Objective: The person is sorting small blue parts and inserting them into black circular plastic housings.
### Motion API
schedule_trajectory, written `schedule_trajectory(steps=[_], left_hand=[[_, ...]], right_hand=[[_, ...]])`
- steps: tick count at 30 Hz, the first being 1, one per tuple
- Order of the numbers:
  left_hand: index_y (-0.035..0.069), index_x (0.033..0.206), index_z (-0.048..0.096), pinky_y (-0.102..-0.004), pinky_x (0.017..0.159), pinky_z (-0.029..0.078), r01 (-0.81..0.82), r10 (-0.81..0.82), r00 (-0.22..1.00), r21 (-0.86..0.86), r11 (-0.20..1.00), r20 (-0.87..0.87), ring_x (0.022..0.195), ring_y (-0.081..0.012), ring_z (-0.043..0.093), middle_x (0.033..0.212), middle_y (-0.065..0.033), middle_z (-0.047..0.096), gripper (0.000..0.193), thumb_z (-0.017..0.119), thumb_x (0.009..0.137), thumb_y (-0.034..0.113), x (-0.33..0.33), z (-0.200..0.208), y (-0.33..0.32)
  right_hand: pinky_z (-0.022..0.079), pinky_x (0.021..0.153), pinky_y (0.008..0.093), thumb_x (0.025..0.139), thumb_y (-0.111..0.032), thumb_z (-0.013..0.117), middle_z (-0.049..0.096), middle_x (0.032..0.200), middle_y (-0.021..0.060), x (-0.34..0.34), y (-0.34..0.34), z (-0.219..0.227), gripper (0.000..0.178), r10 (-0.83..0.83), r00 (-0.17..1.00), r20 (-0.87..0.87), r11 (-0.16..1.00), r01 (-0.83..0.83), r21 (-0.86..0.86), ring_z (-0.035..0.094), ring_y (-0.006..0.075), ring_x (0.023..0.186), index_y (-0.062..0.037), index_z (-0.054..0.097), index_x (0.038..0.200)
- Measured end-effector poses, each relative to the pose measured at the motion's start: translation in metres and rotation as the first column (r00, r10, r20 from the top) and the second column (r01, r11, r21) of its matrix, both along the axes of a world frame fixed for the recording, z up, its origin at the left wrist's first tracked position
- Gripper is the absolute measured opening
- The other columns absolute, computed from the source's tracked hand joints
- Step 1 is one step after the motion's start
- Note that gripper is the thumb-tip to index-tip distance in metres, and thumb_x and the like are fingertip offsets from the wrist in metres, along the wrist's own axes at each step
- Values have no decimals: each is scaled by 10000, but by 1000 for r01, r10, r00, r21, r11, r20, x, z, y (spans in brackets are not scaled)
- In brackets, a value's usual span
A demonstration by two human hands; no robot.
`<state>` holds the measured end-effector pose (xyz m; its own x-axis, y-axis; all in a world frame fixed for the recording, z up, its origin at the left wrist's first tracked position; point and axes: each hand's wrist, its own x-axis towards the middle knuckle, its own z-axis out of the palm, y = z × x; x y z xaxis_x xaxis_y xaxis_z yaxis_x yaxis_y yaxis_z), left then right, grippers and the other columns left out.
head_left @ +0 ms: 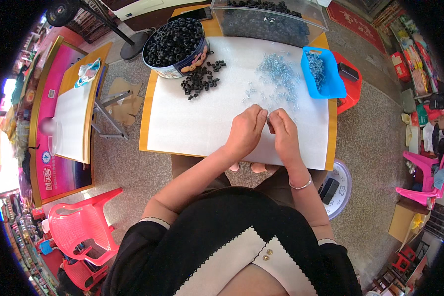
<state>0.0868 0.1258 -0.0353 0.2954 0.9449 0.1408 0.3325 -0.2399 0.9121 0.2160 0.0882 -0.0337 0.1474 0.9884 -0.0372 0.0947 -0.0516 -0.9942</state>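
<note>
Black and small, a part sat pinched between the fingertips of both hands over the white sheet, near the table's front edge and toward its right side. The left hand had its fingers curled together around the piece from one side; the right hand closed on it from the other, thumb and forefinger meeting at the same spot — so both were clamped on the one little thing, though most of it was hidden by the fingers. It looked like a stiff, light plastic piece, easy to drop and best held by its sides with fingertips only.

Just beyond the hands lay a loose scatter of small silvery metal pieces, spreading toward the back right corner, where a blue tray held more of the same at the right edge. Farther left was a small heap of black rings, touching the foot of a round tin filled with them at the back left corner. A clear plastic bin with dark parts inside stood along the back edge. A pink plastic chair stood on the floor, well apart to the left.
</note>
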Motion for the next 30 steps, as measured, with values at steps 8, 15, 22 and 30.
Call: schedule_trajectory(steps=[8, 15, 22, 30], left_hand=[[24, 765, 519, -269, 525, 369, 103, 13, 977, -525, 845, 211, 567, -98, 424, 652, -11, 476, 329, 467, 991, 257, -3, -7, 0], [44, 762, 522, -255, 514, 346, 202, 47, 934, -631, 749, 354, 554, -93, 419, 644, 7, 474, 319, 478, 988, 265, -5, 0, 1], [21, 889, 577, -252, 574, 435, 215, 126, 897, -668, 712, 424, 629, -114, 520, 736, -24, 554, 259, 492, 998, 241, -6, -7, 3], [-14, 1037, 582, -256, 690, 490, 269, 137, 846, -635, 724, 515, 758, -128, 593, 891, -57, 626, 149, 561, 954, 108, -9, -14, 8]], right_hand=[[442, 702, 295, 988, -144, 487, 542, 830, 109, -4, -12, -16, 142, -85, 958, 273, 978, 27, 209, 525, 173, 770, -10, 520, 955], [466, 760, 291, 966, -102, 523, 589, 909, 87, 13, -13, -27, 126, -74, 997, 34, 995, 71, 73, 554, 127, 854, -12, 554, 1048], [466, 734, 279, 911, -56, 592, 601, 905, 83, 22, -11, -19, 91, -205, 937, 283, 965, 146, 217, 576, 161, 829, -6, 603, 987], [466, 712, 282, 889, -52, 621, 599, 887, 81, 26, -11, -24, 92, -251, 926, 284, 959, 198, 201, 577, 176, 790, -3, 610, 966]])
